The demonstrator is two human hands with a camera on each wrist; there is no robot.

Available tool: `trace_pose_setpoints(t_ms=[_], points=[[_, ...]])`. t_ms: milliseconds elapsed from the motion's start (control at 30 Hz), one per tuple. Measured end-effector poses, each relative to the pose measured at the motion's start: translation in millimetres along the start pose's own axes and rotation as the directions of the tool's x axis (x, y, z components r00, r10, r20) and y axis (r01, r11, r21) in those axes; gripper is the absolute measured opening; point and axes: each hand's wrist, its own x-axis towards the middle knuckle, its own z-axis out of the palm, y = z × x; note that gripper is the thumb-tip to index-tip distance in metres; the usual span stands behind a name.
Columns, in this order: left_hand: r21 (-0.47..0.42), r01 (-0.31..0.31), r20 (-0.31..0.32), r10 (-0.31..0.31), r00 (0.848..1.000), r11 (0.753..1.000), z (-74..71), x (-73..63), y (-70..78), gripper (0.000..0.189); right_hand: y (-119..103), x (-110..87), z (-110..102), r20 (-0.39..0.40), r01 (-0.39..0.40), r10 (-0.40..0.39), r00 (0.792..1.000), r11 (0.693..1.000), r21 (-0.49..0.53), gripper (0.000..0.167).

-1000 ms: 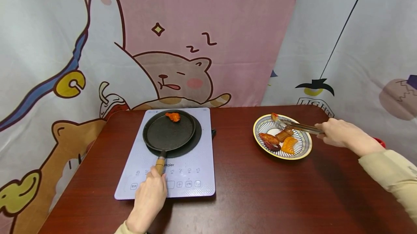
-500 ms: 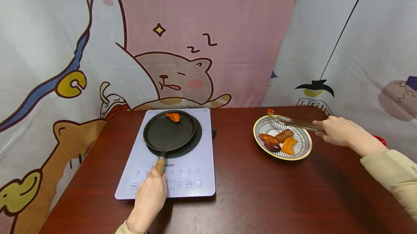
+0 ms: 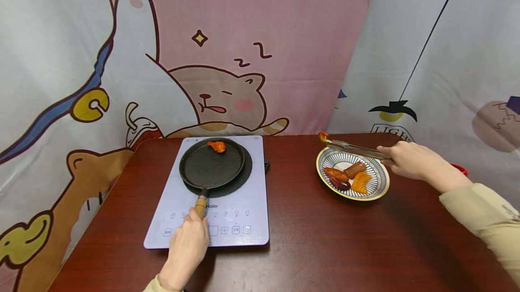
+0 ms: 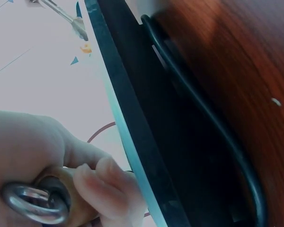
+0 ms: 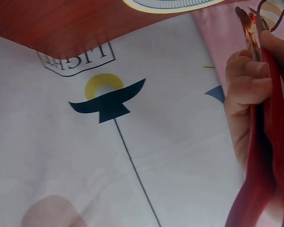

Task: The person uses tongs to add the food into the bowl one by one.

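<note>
My left hand (image 3: 188,240) grips the wooden handle (image 3: 200,206) of a black frying pan (image 3: 209,170), which sits on a white induction cooker (image 3: 253,220). An orange-red chicken drumstick (image 3: 217,147) lies near the pan's far edge. In the right wrist view, my right hand (image 5: 251,90) holds food tongs by their red handles (image 5: 260,170). The metal tongs (image 3: 353,149) reach left over the far rim of a patterned plate (image 3: 378,179). Pinched at their tip, above the table, is a small red-and-yellow food piece (image 3: 323,136); its kind is unclear.
On the plate lie a brown sausage-like piece (image 3: 355,169), an orange-brown piece (image 3: 335,173), a dark red curled piece (image 3: 340,184) and a yellow-orange piece (image 3: 361,182). A black cable (image 4: 199,99) runs beside the cooker. A cartoon cloth (image 3: 308,57) hangs behind the brown table (image 3: 300,229).
The right hand has moved left and slightly up with the tongs, carrying the small food piece from above the plate to beyond its far left rim. The left hand and pan stay put.
</note>
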Motion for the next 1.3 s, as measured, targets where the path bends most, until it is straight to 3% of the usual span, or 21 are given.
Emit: trace_pose_setpoints(t_ms=[767,1300], points=[[0.004,0.009,0.028,-0.009,1.0,1.0,-0.6,0.3,-0.8,0.032,-59.6,47.8,-19.5,-0.021,0.109,-0.109,0.994,0.994,0.013,0.038],[0.0,0.013,0.025,-0.012,1.0,1.0,-1.4,0.2,0.1,0.029,-112.2,91.3,-21.0,-0.099,0.267,-0.27,0.958,0.963,-0.04,0.024]])
